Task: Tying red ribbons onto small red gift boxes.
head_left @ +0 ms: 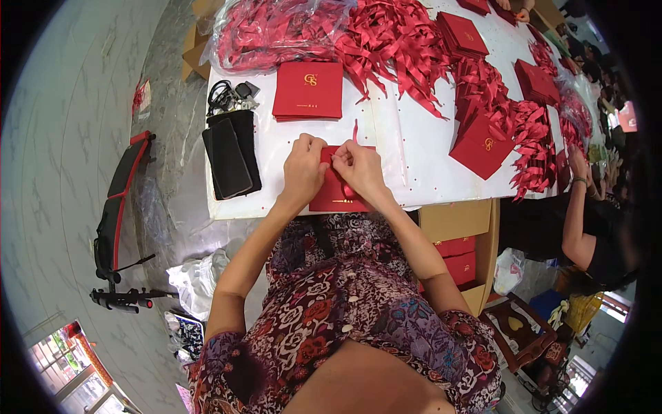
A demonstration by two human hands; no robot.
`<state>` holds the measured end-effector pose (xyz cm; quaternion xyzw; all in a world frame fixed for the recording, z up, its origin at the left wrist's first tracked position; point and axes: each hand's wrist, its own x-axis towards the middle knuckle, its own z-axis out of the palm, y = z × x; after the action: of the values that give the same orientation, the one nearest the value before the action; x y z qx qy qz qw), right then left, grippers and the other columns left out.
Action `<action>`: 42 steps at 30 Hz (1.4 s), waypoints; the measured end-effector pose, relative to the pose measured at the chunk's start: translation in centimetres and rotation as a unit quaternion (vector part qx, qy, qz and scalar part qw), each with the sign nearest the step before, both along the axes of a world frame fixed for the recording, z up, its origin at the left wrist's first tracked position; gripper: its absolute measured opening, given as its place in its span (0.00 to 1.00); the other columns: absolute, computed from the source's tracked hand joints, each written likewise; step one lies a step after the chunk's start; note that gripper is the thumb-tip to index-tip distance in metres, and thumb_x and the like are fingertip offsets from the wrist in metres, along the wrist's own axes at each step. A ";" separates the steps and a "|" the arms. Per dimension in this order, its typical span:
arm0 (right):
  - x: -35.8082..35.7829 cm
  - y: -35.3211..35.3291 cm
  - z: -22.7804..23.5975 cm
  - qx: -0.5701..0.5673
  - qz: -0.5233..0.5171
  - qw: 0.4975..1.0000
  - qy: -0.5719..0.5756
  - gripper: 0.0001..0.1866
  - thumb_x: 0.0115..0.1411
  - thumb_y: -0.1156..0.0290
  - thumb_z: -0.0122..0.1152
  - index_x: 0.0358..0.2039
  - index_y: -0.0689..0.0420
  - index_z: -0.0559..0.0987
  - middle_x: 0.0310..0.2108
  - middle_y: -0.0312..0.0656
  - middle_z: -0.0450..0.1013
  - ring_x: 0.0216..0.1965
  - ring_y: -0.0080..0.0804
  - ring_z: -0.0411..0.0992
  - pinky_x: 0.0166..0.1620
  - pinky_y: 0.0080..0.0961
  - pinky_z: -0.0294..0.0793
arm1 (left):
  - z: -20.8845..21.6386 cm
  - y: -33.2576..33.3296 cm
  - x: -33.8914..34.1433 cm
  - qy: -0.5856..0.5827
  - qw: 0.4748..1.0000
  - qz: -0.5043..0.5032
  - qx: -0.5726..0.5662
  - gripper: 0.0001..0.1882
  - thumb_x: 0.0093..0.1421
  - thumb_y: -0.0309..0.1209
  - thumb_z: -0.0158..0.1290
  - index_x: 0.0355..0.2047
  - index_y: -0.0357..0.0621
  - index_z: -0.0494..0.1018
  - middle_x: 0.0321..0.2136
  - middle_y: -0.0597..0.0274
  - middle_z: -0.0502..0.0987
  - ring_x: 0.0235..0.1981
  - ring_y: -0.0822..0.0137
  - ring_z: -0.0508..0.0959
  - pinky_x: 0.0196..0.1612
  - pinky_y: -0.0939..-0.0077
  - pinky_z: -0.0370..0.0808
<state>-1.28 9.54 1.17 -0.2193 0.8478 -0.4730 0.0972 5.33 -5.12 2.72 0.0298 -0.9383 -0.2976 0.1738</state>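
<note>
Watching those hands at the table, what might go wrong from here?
The red card under the left hand and right hand lies right by the table's front edge, so a nudge might push it off. The narrow red ribbon by the right hand has a loose end, which could twist. The dark phone might be knocked by the nearby left forearm.

Card (pixel 327 197) on table (pixel 424 148); stack (pixel 308 88) behind; phone (pixel 229 160) on cloth (pixel 244 127) left; ribbons (pixel 396 41) beyond stack.
</note>
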 end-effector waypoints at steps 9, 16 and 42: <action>-0.1 0.1 1.0 0.012 -0.010 0.999 -0.050 0.09 0.53 0.70 0.67 0.27 0.63 0.79 0.20 0.40 0.76 0.23 0.25 0.74 0.30 0.24 0.74 | -0.2 0.7 -0.8 0.038 0.999 -0.032 -0.012 0.10 0.50 0.18 0.54 0.34 0.36 0.70 0.33 0.49 0.71 0.35 0.49 0.74 0.36 0.59 0.73; 0.6 -0.4 0.9 -0.054 -0.036 0.997 -0.042 0.08 0.54 0.71 0.66 0.29 0.63 0.78 0.23 0.45 0.78 0.24 0.34 0.78 0.30 0.29 0.76 | -0.9 0.9 -1.1 0.049 0.999 -0.010 0.006 0.06 0.52 0.19 0.54 0.31 0.38 0.70 0.30 0.50 0.71 0.33 0.50 0.74 0.34 0.59 0.72; -6.6 1.8 0.8 -0.093 0.040 0.950 -0.294 0.10 0.57 0.68 0.67 0.28 0.63 0.85 0.22 0.33 0.77 0.24 0.15 0.69 0.29 0.16 0.68 | 2.1 1.0 -1.9 0.082 0.986 -0.136 0.043 0.07 0.54 0.24 0.60 0.32 0.39 0.73 0.30 0.55 0.70 0.35 0.53 0.73 0.38 0.62 0.72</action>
<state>-7.84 11.38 1.97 -0.1128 0.7241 -0.5893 0.3400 3.42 -4.11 4.84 -0.1154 -0.9023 -0.3605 0.2065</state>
